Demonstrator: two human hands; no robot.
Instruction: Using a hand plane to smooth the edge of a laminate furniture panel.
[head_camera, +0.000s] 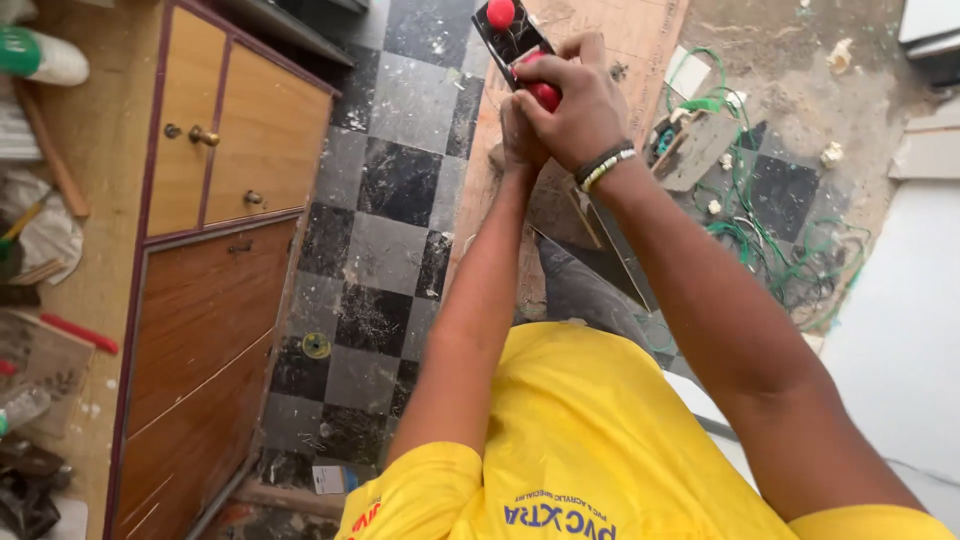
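We look down on a floor (390, 190) of black and grey checkered tiles, with a wooden cabinet (215, 250) standing along its left side, two small doors with round knobs above and a larger panel below. To the right of the tiles, a long wooden board (640, 40) runs away from us up the middle of the view, its long axis pointing ahead and leaning slightly to the right.

On the near part of that board sits a hand plane (515, 45), a dark metal body with a red knob at its far end and a red handle nearer to us. Its long axis follows the board, tilted a little to the left, with the knob end pointing away from us.

Our right hand (570, 105) is wrapped over the red rear handle, fingers (590, 50) closed tight around it; a beaded band sits on that wrist. Our left hand (518, 135) is tucked just under and behind the right, pressed against it, but it is mostly hidden and we cannot tell how its fingers are set.

Further right, a tangle of green wire (790, 240) lies on the dusty concrete, beside a small block of scrap wood (690, 150). On the tiles near the cabinet rests a small round yellow-green disc (316, 345).
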